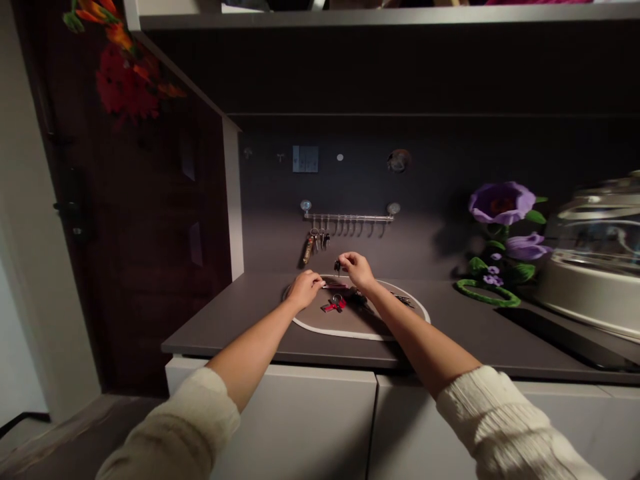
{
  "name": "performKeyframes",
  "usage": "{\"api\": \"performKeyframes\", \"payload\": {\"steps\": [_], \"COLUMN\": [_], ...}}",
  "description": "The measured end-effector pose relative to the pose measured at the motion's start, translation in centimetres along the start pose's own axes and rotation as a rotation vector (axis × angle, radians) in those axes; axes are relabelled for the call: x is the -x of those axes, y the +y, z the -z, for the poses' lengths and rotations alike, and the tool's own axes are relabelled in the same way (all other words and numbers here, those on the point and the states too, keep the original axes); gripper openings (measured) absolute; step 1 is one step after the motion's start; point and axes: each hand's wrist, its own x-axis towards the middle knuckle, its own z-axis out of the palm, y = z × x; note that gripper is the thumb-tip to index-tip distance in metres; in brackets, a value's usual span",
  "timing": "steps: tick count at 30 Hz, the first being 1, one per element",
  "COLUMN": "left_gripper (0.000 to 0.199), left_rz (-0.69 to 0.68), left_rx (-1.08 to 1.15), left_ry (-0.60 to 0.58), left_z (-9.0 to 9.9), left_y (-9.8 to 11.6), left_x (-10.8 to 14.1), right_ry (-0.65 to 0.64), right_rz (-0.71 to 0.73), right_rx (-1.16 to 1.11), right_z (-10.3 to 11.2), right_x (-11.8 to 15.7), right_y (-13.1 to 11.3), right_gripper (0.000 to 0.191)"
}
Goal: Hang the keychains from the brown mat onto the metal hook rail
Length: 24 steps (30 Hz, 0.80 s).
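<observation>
My right hand (pixel 356 268) is closed in a pinch on a small dark key (pixel 337 267), held above the back of an oval mat (pixel 345 333). My left hand (pixel 306 289) is at the mat's left side, fingers together at the end of a thin reddish item (pixel 335 286). A red key set (pixel 335 304) with a ring lies on the mat between my forearms. More dark keys (pixel 404 301) lie to the right, partly behind my right forearm. On the wall, a hook rail (pixel 350 218) carries several keys (pixel 322 239) and a brown fob (pixel 308 250) at its left end.
Purple flowers (pixel 503 202) with a green ring base (pixel 487 293) stand at the right. Beside them is a white appliance (pixel 585 287) with a clear dome, and a dark flat object (pixel 555 333) lies in front. A shelf (pixel 380 16) overhangs the counter (pixel 225 327).
</observation>
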Motion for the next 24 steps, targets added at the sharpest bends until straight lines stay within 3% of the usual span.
{"api": "performKeyframes", "payload": {"steps": [8,15,24], "left_gripper": [0.026,0.027,0.028], "left_rz": [-0.025,-0.046,-0.039], "left_rx": [-0.057,-0.07,-0.071], "left_ry": [-0.005,-0.01,-0.005], "left_z": [-0.2,-0.6,-0.7], "left_y": [0.0,-0.3,-0.5], "left_x": [-0.1,-0.2,-0.3], "right_ry": [0.12,0.219,0.343], "right_rz": [-0.006,0.058,-0.055], "right_rx": [-0.016,0.062,-0.005], "right_z": [0.3,-0.1,-1.1], "right_x": [-4.1,-8.0,-11.3], "right_y": [-0.6,-0.4,-0.2], "right_gripper": [0.014,0.021,0.015]}}
